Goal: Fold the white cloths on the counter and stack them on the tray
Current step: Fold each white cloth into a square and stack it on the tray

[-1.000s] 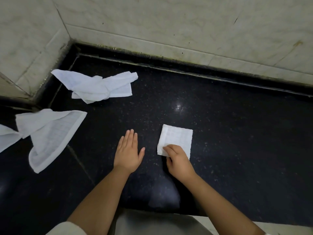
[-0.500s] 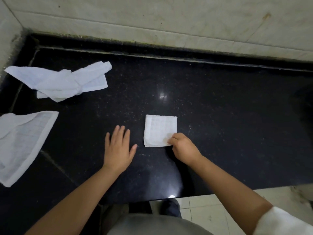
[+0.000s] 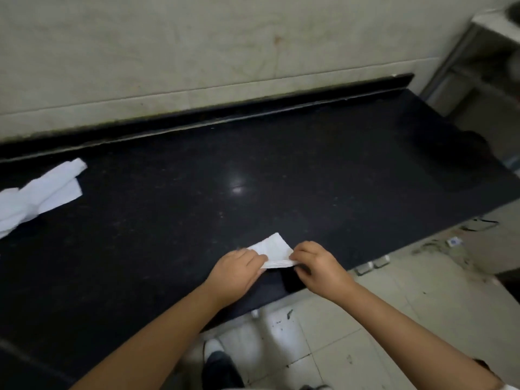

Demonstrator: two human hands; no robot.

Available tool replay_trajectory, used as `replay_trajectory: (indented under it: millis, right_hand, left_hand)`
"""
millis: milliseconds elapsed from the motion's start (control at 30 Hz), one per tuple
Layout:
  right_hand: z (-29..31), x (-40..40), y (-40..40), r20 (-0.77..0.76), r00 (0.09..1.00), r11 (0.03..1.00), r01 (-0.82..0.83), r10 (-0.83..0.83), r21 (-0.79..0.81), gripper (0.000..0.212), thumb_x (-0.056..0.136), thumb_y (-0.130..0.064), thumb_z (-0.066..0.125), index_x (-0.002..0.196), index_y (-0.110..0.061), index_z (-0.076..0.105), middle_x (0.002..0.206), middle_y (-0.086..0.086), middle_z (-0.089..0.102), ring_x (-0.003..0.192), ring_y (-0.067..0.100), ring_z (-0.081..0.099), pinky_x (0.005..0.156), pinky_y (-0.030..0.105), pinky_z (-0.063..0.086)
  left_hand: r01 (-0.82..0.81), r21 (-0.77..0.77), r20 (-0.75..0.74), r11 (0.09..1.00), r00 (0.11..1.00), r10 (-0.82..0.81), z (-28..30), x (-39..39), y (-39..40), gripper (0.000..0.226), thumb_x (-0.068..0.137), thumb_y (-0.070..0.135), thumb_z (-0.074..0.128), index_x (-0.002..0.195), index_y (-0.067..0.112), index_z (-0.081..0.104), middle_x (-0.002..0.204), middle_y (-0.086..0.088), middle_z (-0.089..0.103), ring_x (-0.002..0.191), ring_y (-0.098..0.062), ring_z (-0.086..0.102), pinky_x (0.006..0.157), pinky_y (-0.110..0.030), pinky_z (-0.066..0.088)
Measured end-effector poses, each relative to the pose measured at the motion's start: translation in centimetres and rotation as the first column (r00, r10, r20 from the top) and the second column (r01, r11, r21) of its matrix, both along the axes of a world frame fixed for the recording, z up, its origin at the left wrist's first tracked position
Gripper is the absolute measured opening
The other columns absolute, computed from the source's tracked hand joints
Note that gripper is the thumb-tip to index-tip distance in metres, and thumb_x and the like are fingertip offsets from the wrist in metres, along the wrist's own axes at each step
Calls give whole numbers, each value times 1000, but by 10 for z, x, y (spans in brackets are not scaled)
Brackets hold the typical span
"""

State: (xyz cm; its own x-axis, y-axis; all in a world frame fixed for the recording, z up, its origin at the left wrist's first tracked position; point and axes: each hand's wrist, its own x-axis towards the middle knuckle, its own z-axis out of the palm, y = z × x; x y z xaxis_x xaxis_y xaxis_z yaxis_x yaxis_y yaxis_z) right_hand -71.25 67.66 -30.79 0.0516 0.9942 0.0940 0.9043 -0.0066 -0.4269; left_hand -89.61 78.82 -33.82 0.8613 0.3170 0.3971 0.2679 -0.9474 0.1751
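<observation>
From the head camera, looking down at the black stone desk [image 3: 197, 198], the person has both hands on a small folded white cloth [image 3: 274, 247] near the front edge. The left hand [image 3: 235, 273] pinches the cloth's left end, fingers curled over it. The right hand [image 3: 319, 266] grips the right end, thumb and fingers closed on the layered front edge. The cloth's near edge looks raised off the desk between the two hands, while its far corner points away towards the wall; whether that corner touches the stone I cannot tell.

Well apart, at the left edge of the view, a crumpled white cloth [image 3: 42, 192] lies loose on the desk, partly cut off by the frame. A pale tiled wall [image 3: 225, 52] runs behind. Below the front edge are floor tiles [image 3: 351, 333] and a dark shoe [image 3: 219, 364].
</observation>
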Motion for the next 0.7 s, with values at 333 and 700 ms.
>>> replay_trajectory:
  millis: [333, 700]
  right_hand:
    - [78, 194, -133, 146, 957, 965, 236, -251, 117, 20, 75, -13, 48, 76, -7, 67, 72, 9, 63, 70, 30, 61, 65, 31, 47]
    - [190, 406, -177, 82, 893, 896, 437, -442, 74, 12, 80, -9, 53, 88, -12, 61, 80, -2, 56, 79, 17, 51, 73, 33, 44]
  left_hand:
    - [208, 40, -35, 977, 978, -206, 90, 225, -89, 24, 82, 25, 41, 84, 13, 61, 74, -3, 60, 63, -20, 57, 44, -25, 47]
    - [180, 64, -184, 982, 969, -165, 207, 468, -126, 25, 89, 19, 45, 106, 11, 63, 102, -4, 60, 98, -21, 53, 75, -31, 45]
